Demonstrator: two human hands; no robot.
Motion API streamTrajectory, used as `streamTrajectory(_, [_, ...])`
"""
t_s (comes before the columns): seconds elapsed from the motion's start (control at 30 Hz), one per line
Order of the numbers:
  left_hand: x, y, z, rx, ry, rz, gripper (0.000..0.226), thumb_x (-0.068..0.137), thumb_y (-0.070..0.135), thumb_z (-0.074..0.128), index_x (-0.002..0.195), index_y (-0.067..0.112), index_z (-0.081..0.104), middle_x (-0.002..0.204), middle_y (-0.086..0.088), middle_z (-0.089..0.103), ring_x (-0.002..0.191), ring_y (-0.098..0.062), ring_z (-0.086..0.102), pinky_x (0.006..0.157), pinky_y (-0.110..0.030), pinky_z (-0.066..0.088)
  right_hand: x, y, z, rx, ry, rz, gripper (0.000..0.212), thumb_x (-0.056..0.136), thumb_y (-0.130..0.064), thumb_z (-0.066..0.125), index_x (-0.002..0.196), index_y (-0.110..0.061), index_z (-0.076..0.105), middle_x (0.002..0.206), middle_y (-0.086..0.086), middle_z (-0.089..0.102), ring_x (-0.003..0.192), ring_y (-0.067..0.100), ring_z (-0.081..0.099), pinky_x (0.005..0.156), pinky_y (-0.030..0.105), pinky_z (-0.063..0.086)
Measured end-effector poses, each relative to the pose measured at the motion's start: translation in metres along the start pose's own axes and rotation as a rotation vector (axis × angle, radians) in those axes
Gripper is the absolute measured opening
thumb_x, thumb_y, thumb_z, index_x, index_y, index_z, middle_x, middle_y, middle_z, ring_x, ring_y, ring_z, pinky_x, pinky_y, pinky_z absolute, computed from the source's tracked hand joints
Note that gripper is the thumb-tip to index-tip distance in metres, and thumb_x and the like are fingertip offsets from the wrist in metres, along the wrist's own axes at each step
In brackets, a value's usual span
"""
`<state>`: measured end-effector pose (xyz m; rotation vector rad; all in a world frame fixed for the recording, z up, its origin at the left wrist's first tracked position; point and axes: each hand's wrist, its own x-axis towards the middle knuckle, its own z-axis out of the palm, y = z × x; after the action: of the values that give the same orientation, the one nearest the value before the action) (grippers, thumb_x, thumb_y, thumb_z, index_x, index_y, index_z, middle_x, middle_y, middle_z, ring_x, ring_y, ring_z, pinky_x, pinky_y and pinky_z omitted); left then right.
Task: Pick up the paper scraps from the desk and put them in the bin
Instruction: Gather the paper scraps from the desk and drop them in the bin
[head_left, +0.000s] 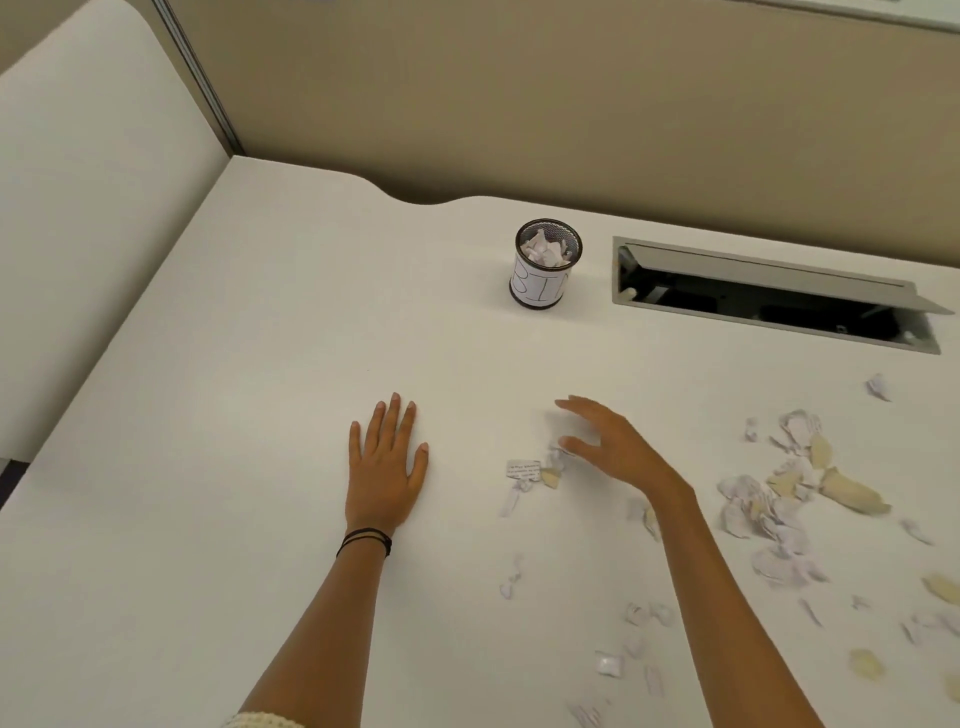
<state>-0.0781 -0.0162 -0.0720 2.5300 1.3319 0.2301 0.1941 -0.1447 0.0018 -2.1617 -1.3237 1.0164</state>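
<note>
Fingers on the right hand are spread and loosely curved, hovering over the little cluster of scraps just right of centre frame. As far as I can tell they've got nothing between them. It's a bit blurry there, so I wouldn't swear to whether the tips touch paper. Left hand lies flat on the desk, palm down, fingers straight and close together, holding nothing. So my read is that this is the reach-and-grab part of a pickup round, not the drop. Closest targets are the printed scrap and the couple of crumpled bits beside it, right by the right hand's fingertips. The bin, a small mesh cup with a paper label, sits in the upper middle of the frame, well apart from both hands. It already has crumpled paper in it, so some of the job looks done. Plenty left though: the big pile toward the right edge, plus strays scattered down the lower right. Next move imo needs those fingers to close down and pinch or rake the few near pieces together, then carry them up-frame to the bin. One watch-out is the open cable hatch just right of the bin, since light scraps could flutter in there.
</note>
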Motion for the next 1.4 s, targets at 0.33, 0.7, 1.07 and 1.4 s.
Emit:
streamTrajectory(0.33, [-0.002, 0.001, 0.0, -0.016, -0.001, 0.01, 0.061, 0.093, 0.043, 0.018, 0.149, 0.019, 0.023, 0.157, -0.001, 0.016, 0.144, -0.018, 0.013, 0.117, -0.045, 0.005, -0.05, 0.003, 0.095, -0.15, 0.254, -0.147, 0.039, 0.095, -0.014, 0.048, 0.134, -0.02, 0.047, 0.152, -0.002, 0.027, 0.14, 0.011, 0.025, 0.111, 0.016, 0.019])
streamTrajectory(0.7, [-0.002, 0.001, 0.001, -0.031, 0.006, 0.013, 0.061, 0.093, 0.043, 0.018, 0.149, 0.02, 0.023, 0.157, 0.0, 0.015, 0.144, -0.017, 0.012, 0.117, -0.043, 0.002, -0.047, 0.001, 0.108, -0.27, 0.491, -0.19, 0.041, 0.071, 0.006, 0.071, 0.109, -0.008, 0.064, 0.115, 0.006, 0.065, 0.105, 0.006, 0.044, 0.074, 0.023, 0.056])
streamTrajectory(1.07, [-0.001, 0.0, 0.003, -0.002, 0.027, 0.019, 0.058, 0.094, 0.04, 0.023, 0.148, 0.018, 0.027, 0.155, -0.002, 0.021, 0.142, -0.018, 0.017, 0.115, -0.044, 0.006, -0.004, -0.002, 0.078, -0.329, 0.48, -0.153, 0.014, 0.08, -0.003, 0.064, 0.091, -0.01, 0.063, 0.09, -0.002, 0.061, 0.082, 0.005, 0.059, 0.063, 0.017, 0.05])
streamTrajectory(1.4, [-0.001, 0.0, 0.003, 0.009, 0.029, 0.027, 0.057, 0.095, 0.039, 0.024, 0.148, 0.018, 0.026, 0.156, -0.002, 0.021, 0.143, -0.017, 0.014, 0.115, -0.045, 0.006, 0.073, -0.043, 0.007, 0.669, 0.837, 0.177, 0.012, 0.079, -0.009, 0.07, 0.085, 0.001, 0.071, 0.071, 0.006, 0.068, 0.052, -0.008, 0.06, 0.061, 0.006, 0.047])
